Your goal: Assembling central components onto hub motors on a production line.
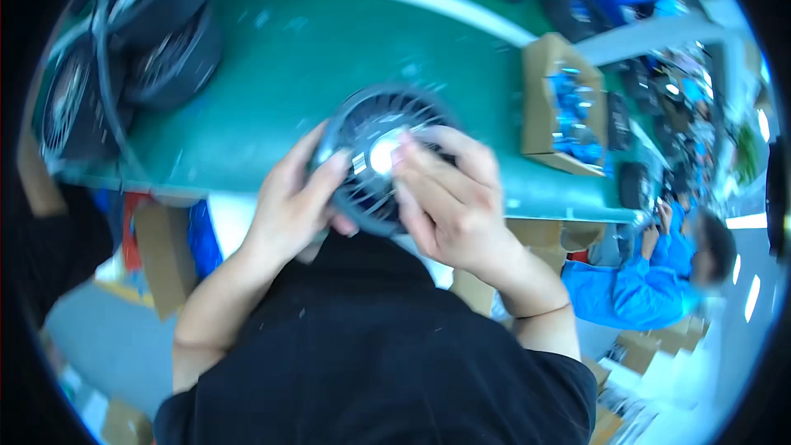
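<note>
In front of my body, over the near edge of the green table, is a round black fan (375, 107) with a slatted grille and a bright, shiny centre. My left hand (294, 194) is closed round its left rim, thumb on the front. My right hand (451, 198) lies over the right part of the grille. Its fingers are bunched together at the bright centre, with the thumb below them. Blur and glare hide whether anything small is between those fingers.
Several similar black fans (177, 58) stand at the left, a cable (103, 58) running before them. An open cardboard box (540, 103) of shiny blue pieces sits at right on the green table (272, 66). A person in blue (634, 288) works farther right; another person's dark sleeve (74, 247) shows left.
</note>
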{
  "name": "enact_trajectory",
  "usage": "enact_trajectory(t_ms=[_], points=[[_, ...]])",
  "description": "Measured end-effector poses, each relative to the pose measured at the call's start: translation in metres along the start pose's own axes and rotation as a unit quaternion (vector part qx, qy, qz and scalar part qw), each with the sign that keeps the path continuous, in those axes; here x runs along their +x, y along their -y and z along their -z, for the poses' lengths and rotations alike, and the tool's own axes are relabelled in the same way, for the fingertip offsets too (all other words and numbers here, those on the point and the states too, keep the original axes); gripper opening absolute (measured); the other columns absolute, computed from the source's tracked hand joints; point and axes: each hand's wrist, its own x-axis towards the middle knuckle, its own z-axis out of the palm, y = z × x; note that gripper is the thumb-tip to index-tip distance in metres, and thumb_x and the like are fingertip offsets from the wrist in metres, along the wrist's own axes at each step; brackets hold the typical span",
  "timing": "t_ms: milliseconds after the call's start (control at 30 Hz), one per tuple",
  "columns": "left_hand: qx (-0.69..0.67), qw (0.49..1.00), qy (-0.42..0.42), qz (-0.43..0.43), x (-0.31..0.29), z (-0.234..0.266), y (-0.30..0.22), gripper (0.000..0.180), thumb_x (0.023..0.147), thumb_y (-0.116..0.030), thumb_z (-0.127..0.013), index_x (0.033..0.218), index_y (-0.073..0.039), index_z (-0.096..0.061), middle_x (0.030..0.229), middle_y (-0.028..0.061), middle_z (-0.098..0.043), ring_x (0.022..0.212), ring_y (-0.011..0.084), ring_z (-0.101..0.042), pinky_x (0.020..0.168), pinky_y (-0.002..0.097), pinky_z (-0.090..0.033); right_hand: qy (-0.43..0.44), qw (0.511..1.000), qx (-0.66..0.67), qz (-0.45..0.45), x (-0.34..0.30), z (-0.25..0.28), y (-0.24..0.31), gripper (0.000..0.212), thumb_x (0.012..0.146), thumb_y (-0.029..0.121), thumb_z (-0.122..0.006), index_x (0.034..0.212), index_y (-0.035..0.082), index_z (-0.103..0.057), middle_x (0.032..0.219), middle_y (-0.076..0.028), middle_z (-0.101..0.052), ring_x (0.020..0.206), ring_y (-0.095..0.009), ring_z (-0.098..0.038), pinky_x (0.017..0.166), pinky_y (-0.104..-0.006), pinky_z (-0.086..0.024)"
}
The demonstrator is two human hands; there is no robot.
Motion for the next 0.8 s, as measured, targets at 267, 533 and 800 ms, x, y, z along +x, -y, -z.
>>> enact_trajectory(t_ms=[267,533,800], points=[[0.049,0.998,-0.023,-0.012,0.059,-0.002,-0.040,0.043,0.104,-0.025,-0.050,0.139,0.000,-0.048,0.084,0.0095,-0.068,0.051,0.0133,-0.064,0.044,0.0228,-0.054,0.066,0.927,-0.067,-0.364,-0.040,0.045,-0.183,0.038,0.087,0.022,-0.071,0.121,0.005,-0.069,0.115,-0.018,-0.070,0.115,-0.036,-0.061,0.098,-0.0405,-0.048],[-0.100,0.987,-0.037,-0.123,0.205,-0.038,-0.051,0.039,0.102,-0.025,-0.055,0.132,-0.002,-0.050,0.073,-0.0005,-0.047,0.059,0.0083,-0.048,0.059,0.0326,-0.064,0.138,0.917,0.093,-0.362,-0.073,0.055,-0.192,0.046,0.085,0.019,-0.073,0.125,-0.002,-0.063,0.116,-0.020,-0.068,0.102,-0.030,-0.066,0.091,-0.0360,-0.051],[-0.301,0.920,-0.223,-0.115,0.321,-0.010,-0.099,0.045,0.094,-0.041,-0.068,0.092,0.001,-0.054,0.065,0.0077,-0.052,0.049,0.0163,-0.054,0.039,0.0230,-0.037,0.069,0.894,0.108,-0.430,-0.088,0.065,-0.196,0.048,0.078,0.006,-0.080,0.122,-0.002,-0.064,0.109,-0.015,-0.070,0.094,-0.021,-0.068,0.083,-0.0327,-0.056]])
